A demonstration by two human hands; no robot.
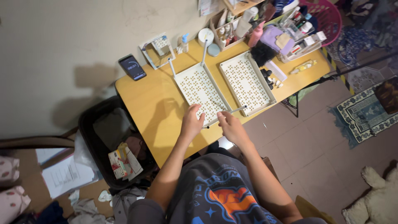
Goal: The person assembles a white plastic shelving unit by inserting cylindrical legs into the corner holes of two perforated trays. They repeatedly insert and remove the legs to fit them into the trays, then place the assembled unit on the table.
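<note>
Two white perforated shelf trays lie side by side on the yellow surface (145, 108): the near tray (199, 89) already carries poles at its far corners, while the far tray (247, 83) seems bare. The left hand (191, 122) presses flat and open on the near tray's front edge, and the right hand (230, 124) pinches a thin grey pole (237, 110) at the front corner (whether it is seated is unclear), so most of the assembly looks still undone

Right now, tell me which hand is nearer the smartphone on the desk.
Left. The left hand rests on the near end of the left white tray, on the smartphone's side. The right hand sits farther away, at the tray's near right corner.
</note>
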